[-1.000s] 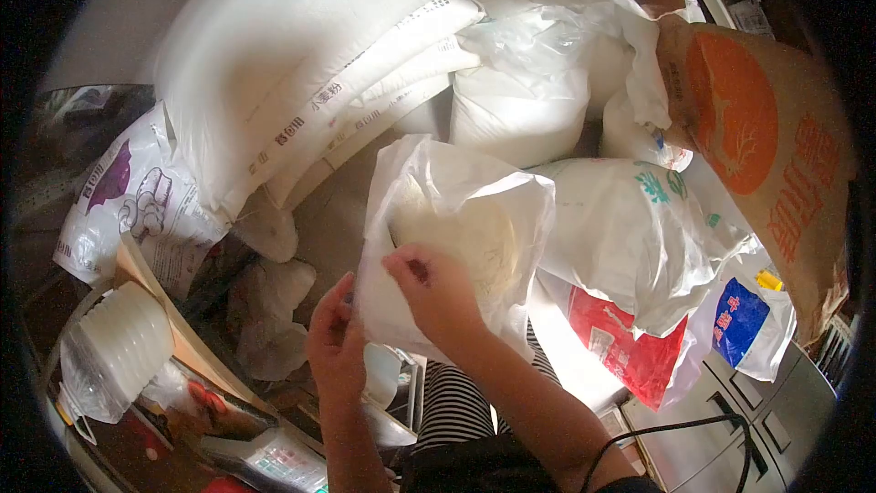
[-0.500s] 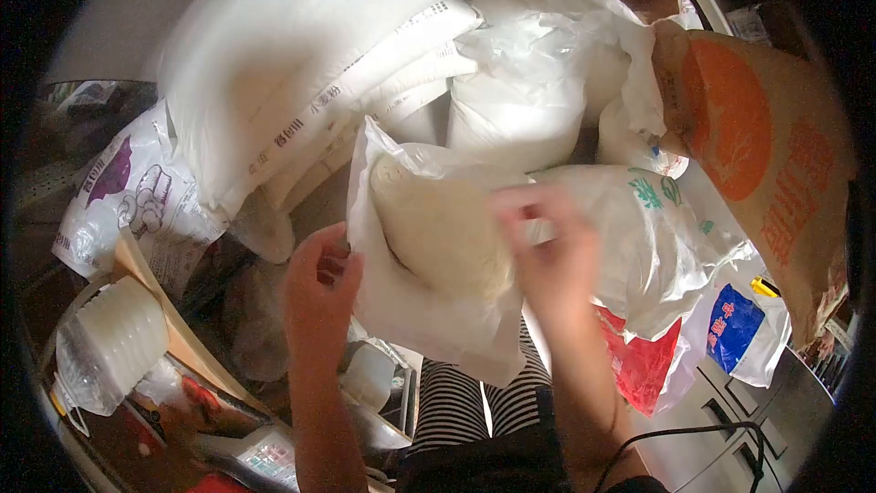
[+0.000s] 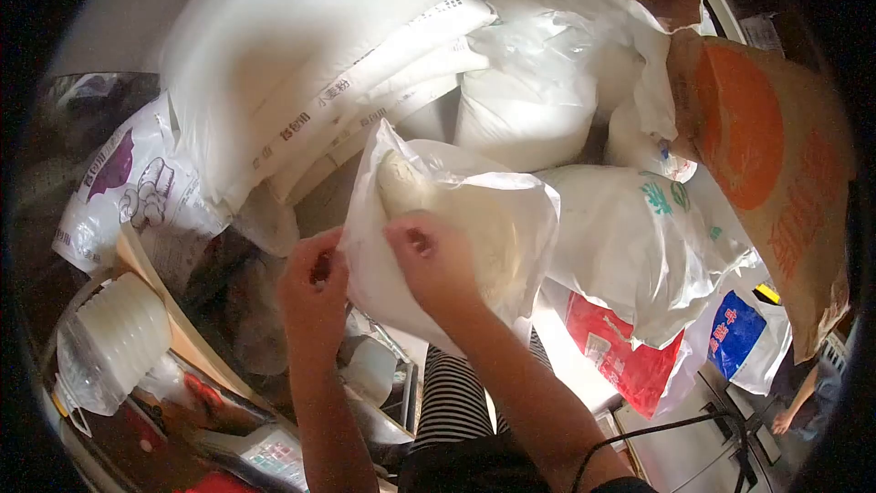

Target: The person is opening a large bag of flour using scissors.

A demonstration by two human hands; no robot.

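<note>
A white plastic bag [image 3: 540, 219] with its mouth open hangs in front of my legs, with pale, flour-like powder [image 3: 497, 228] inside. My left hand [image 3: 313, 278] is closed on the bag's left edge, fingers curled round the plastic. Over the bag's mouth, close to that same edge, is my right hand [image 3: 429, 260], its fingers curled inward. What they hold, if anything, is hidden, and the hand covers part of the powder.
Large white printed sacks [image 3: 310, 64] are stacked behind the bag. A filled clear bag [image 3: 529, 110], a green-printed white bag [image 3: 630, 237] and a brown paper sack [image 3: 748, 146] lie to the right. A plastic jug [image 3: 109, 338] stands left. Another person's hand [image 3: 782, 422] shows lower right.
My right hand has moved left, from the bag's right side across its mouth toward my left hand. The bag's right rim now stands wider. Another person has appeared at the lower right.
</note>
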